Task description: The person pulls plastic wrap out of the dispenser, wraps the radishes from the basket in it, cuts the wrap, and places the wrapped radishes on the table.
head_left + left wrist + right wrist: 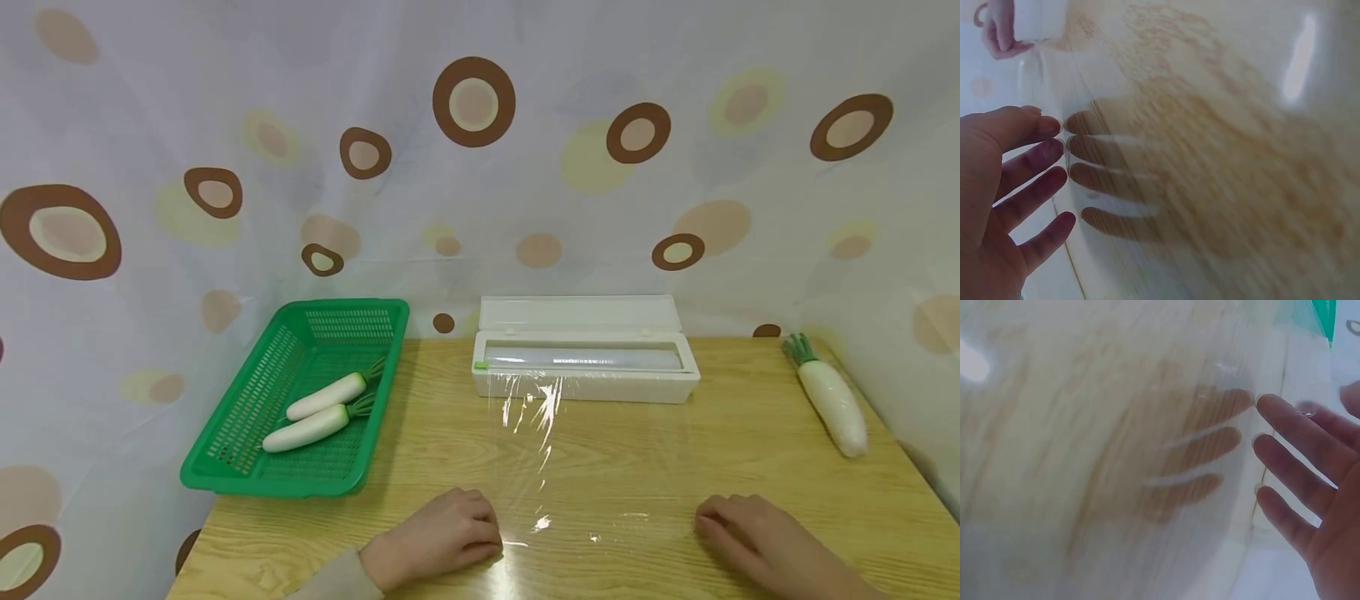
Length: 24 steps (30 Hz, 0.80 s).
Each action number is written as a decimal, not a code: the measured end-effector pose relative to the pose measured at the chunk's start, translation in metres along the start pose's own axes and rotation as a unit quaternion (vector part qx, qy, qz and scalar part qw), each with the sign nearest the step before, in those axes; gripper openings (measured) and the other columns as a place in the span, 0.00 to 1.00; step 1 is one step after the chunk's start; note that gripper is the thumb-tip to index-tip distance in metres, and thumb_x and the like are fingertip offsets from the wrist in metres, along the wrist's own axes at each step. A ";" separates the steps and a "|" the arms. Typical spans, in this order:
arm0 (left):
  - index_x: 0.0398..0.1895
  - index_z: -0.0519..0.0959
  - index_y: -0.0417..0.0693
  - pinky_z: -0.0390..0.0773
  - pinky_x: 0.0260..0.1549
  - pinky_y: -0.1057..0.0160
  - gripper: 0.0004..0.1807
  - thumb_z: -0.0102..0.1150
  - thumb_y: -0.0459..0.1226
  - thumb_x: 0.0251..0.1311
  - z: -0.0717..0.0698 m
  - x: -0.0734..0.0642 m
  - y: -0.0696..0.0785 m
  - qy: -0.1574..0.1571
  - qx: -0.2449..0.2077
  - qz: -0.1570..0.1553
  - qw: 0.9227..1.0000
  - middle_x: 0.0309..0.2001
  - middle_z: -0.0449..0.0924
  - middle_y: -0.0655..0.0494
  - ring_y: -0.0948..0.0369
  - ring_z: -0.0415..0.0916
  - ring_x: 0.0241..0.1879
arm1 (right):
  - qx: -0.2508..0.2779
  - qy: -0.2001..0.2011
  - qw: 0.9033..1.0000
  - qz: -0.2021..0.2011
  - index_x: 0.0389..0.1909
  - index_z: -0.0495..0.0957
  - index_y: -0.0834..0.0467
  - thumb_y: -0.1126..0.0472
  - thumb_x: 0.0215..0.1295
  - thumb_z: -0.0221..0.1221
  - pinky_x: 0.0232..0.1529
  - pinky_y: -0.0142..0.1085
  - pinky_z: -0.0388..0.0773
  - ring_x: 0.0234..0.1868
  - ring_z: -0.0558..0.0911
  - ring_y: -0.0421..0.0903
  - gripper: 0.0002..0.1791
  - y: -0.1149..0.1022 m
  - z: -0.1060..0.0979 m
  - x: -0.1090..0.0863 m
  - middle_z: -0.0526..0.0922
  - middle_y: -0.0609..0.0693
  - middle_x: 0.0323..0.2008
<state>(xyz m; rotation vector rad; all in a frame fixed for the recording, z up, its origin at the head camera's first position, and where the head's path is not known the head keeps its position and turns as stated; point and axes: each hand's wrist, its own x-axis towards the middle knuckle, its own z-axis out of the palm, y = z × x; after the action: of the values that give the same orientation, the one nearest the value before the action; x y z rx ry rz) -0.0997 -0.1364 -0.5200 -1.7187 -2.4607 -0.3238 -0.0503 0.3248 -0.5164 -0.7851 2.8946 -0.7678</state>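
A sheet of clear cling film (585, 467) stretches over the wooden table toward me from a white dispenser box (585, 385). My left hand (450, 537) pinches the film's near left corner between thumb and index finger; the other fingers (1047, 240) are loosely spread, tips down at the table. At the near right corner, my right hand (757, 533) holds the film with thumb and index finger. Its other fingers (1291, 465) reach out, tips close over the table. Inside the box, whose lid (577, 313) stands raised, lies the film roll (585, 358).
At the left, a green plastic basket (197, 471) holds two white radishes (307, 429) with green tops. Another white radish (834, 407), with a shiny surface, lies near the table's right edge. A patterned curtain (540, 200) hangs behind and beside the table.
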 end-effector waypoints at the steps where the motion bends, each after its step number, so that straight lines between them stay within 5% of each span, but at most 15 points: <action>1: 0.38 0.88 0.62 0.68 0.43 0.76 0.05 0.65 0.46 0.71 0.000 0.000 0.000 0.000 -0.003 0.001 1.000 0.39 0.81 0.70 0.70 0.76 0.44 | -0.002 0.001 1.000 0.003 0.49 0.81 0.42 0.58 0.78 0.58 0.32 0.34 0.77 0.36 0.74 0.25 0.07 -0.001 0.000 0.001 0.80 0.25 0.39; 8: 0.40 0.89 0.60 0.72 0.44 0.74 0.05 0.65 0.45 0.71 0.002 -0.005 0.000 0.019 0.005 0.024 1.000 0.40 0.82 0.68 0.69 0.77 0.44 | -0.030 0.016 0.999 -0.019 0.51 0.87 0.49 0.57 0.73 0.65 0.36 0.35 0.81 0.41 0.80 0.28 0.09 0.002 0.004 0.001 0.86 0.32 0.43; 13: 0.41 0.88 0.62 0.72 0.42 0.73 0.04 0.66 0.46 0.70 -0.001 -0.008 0.004 0.027 0.057 0.052 0.997 0.39 0.82 0.68 0.70 0.76 0.43 | -0.035 0.003 0.999 -0.042 0.57 0.85 0.54 0.55 0.70 0.67 0.38 0.35 0.81 0.43 0.81 0.30 0.18 0.006 0.008 0.000 0.87 0.35 0.44; 19: 0.49 0.87 0.60 0.73 0.42 0.70 0.09 0.61 0.48 0.74 -0.006 -0.010 0.013 -0.004 0.128 0.057 0.990 0.42 0.82 0.69 0.69 0.77 0.42 | -0.054 0.031 0.994 -0.084 0.61 0.84 0.54 0.55 0.66 0.71 0.35 0.33 0.79 0.41 0.76 0.28 0.23 0.008 0.014 -0.004 0.81 0.31 0.44; 24: 0.49 0.86 0.60 0.75 0.43 0.69 0.10 0.57 0.48 0.77 -0.007 -0.013 0.016 -0.031 0.126 0.044 0.991 0.46 0.83 0.68 0.68 0.78 0.45 | -0.082 0.045 0.990 -0.104 0.59 0.85 0.54 0.55 0.62 0.74 0.34 0.33 0.78 0.41 0.76 0.29 0.23 0.010 0.017 -0.006 0.80 0.34 0.44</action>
<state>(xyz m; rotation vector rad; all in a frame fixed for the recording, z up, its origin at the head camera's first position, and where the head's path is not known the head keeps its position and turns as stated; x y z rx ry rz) -0.0803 -0.1442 -0.5141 -1.7454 -2.3366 0.0486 -0.0467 0.3280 -0.5365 -1.1135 3.0189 -0.6000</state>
